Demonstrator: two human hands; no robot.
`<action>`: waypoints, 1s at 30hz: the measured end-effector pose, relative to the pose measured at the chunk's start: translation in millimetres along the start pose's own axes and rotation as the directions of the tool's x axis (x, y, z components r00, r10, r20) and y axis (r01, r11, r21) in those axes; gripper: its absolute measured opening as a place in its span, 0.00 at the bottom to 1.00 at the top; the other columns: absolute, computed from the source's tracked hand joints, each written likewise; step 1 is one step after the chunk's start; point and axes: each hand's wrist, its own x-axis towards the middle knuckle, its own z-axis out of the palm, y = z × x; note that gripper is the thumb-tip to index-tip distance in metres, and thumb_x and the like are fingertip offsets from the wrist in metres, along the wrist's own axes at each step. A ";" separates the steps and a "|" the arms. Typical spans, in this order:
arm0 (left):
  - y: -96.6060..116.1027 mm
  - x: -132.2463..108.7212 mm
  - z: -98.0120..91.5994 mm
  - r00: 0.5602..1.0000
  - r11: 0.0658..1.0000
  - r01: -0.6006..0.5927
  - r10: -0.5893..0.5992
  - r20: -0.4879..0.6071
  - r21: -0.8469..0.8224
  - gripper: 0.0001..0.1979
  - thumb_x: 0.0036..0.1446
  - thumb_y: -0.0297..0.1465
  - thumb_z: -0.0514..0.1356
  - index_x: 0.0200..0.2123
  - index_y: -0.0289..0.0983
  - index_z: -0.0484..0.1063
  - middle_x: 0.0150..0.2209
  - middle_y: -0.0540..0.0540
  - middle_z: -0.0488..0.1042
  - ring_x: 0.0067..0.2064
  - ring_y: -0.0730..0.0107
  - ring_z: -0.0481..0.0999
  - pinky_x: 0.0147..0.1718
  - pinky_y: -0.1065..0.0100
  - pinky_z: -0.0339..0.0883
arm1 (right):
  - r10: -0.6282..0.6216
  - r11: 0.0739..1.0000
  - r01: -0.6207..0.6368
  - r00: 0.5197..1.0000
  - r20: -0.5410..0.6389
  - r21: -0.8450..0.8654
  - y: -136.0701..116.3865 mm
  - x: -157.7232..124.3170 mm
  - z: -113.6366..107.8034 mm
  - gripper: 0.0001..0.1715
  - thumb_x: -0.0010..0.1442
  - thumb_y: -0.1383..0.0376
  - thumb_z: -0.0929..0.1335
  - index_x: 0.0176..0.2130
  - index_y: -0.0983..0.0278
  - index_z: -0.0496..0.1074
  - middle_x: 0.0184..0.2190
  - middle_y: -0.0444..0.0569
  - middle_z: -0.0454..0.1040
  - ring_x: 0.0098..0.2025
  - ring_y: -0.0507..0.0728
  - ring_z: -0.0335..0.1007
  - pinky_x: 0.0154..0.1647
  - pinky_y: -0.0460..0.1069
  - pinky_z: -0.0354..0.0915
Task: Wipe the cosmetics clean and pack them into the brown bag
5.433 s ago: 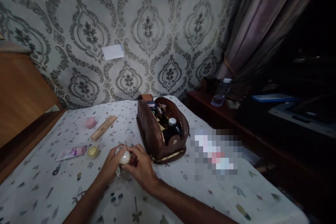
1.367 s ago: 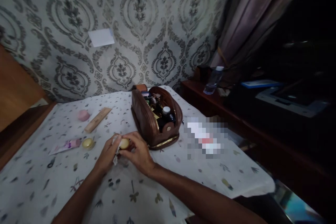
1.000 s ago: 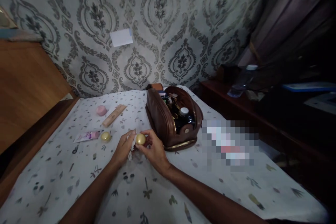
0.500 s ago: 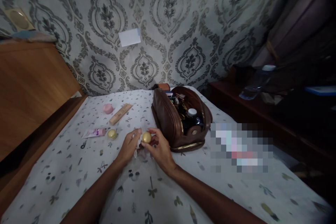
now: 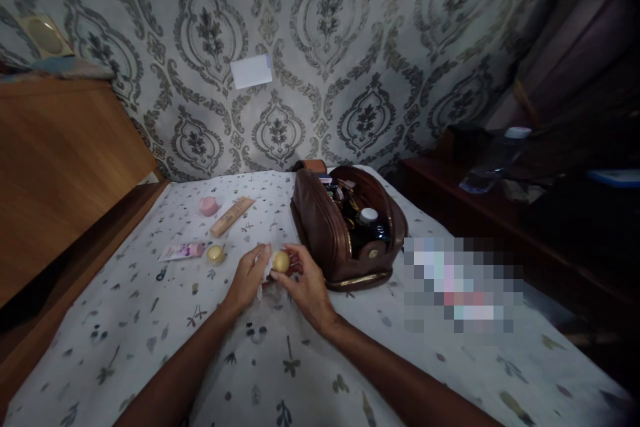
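Note:
My right hand (image 5: 307,283) pinches a small round gold-yellow container (image 5: 281,261) between thumb and fingers. Close beside it, my left hand (image 5: 249,273) is closed at the fingertips around something whitish and partly see-through (image 5: 268,280), too small and hidden to name. A similar yellow round container (image 5: 215,254) lies on the patterned bedsheet (image 5: 240,373) to the left. Near that are a white-and-pink squeeze tube (image 5: 181,251), a pink round jar (image 5: 209,206) and a beige tube (image 5: 233,216).
An unzipped brown toiletry bag (image 5: 320,227), filled with bottles and small items, stands right of my hands. Further right lies a pixelated patch (image 5: 463,287). A clear bottle (image 5: 493,163) is on a dark ledge. A wooden board (image 5: 70,167) borders the left; behind is patterned wallpaper.
The whole view has shifted slightly, with things appearing a little further right. Both hands keep nearly the same pose, and the yellow container stays in my right fingers.

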 end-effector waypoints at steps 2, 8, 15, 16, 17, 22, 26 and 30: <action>-0.2 -0.3 0.1 1.000 1.000 -0.006 0.006 -0.001 0.004 0.22 0.62 0.49 0.48 0.27 0.38 0.64 0.27 0.52 0.66 0.33 0.68 0.66 0.35 0.69 0.61 | 0.043 0.999 -0.043 0.999 -0.004 0.005 0.9 0.1 0.0 0.22 0.50 0.66 0.72 0.46 0.62 0.68 0.36 0.46 0.73 0.35 0.55 0.70 0.36 0.49 0.68; 1.2 -2.5 1.0 0.997 1.000 -0.031 0.031 0.066 0.000 0.19 0.61 0.48 0.51 0.29 0.38 0.64 0.28 0.52 0.66 0.33 0.69 0.65 0.35 0.69 0.61 | -0.064 0.998 0.065 0.998 0.024 -0.018 -7.1 0.1 -1.6 0.19 0.49 0.72 0.68 0.43 0.61 0.71 0.38 0.46 0.72 0.31 0.52 0.67 0.33 0.47 0.67; -3.0 0.9 0.1 0.999 0.999 -0.027 0.027 -0.022 0.027 0.21 0.62 0.49 0.49 0.27 0.38 0.64 0.26 0.52 0.64 0.32 0.69 0.65 0.34 0.69 0.60 | 0.014 0.998 -0.016 0.999 0.036 0.053 -3.1 0.8 0.2 0.18 0.51 0.67 0.71 0.43 0.62 0.70 0.37 0.46 0.72 0.33 0.53 0.70 0.33 0.47 0.69; -3.1 0.9 0.0 0.999 0.999 -0.025 0.026 -0.030 0.021 0.22 0.62 0.49 0.49 0.27 0.38 0.64 0.26 0.52 0.65 0.32 0.68 0.65 0.34 0.69 0.60 | 0.000 0.999 -0.001 0.999 0.035 0.051 -3.6 1.1 -0.2 0.17 0.51 0.66 0.71 0.43 0.62 0.71 0.37 0.46 0.72 0.33 0.53 0.70 0.34 0.47 0.69; -2.8 0.7 0.0 0.999 1.000 -0.023 0.023 -0.032 0.016 0.22 0.62 0.49 0.49 0.27 0.38 0.63 0.27 0.52 0.65 0.32 0.68 0.64 0.34 0.69 0.60 | -0.022 0.999 0.021 0.999 0.032 0.045 -4.5 1.3 -0.8 0.17 0.52 0.67 0.71 0.43 0.61 0.72 0.38 0.47 0.72 0.34 0.53 0.70 0.34 0.47 0.69; 0.0 -1.6 0.2 0.999 0.999 -0.039 0.039 0.028 0.018 0.20 0.60 0.49 0.51 0.28 0.39 0.63 0.27 0.53 0.64 0.32 0.69 0.64 0.35 0.69 0.60 | -0.131 0.991 0.130 0.990 0.050 0.025 -7.0 0.6 -2.5 0.20 0.52 0.71 0.68 0.46 0.59 0.73 0.40 0.48 0.72 0.36 0.54 0.69 0.35 0.48 0.69; -1.2 -1.6 0.7 0.999 0.999 -0.030 0.030 0.011 0.018 0.21 0.62 0.49 0.49 0.28 0.38 0.63 0.27 0.52 0.63 0.32 0.69 0.63 0.35 0.69 0.59 | -0.034 0.999 0.034 0.999 0.014 -0.011 -2.5 0.0 -1.2 0.25 0.50 0.69 0.71 0.49 0.61 0.69 0.40 0.48 0.73 0.35 0.55 0.70 0.37 0.49 0.69; -0.4 -1.6 -0.7 0.994 1.000 0.020 -0.021 -0.110 -0.005 0.24 0.61 0.53 0.47 0.25 0.39 0.61 0.26 0.52 0.63 0.31 0.68 0.63 0.34 0.68 0.60 | 0.047 0.999 -0.047 0.999 0.001 -0.007 -3.0 1.0 -0.1 0.17 0.50 0.66 0.72 0.42 0.63 0.69 0.33 0.45 0.73 0.33 0.54 0.69 0.34 0.49 0.68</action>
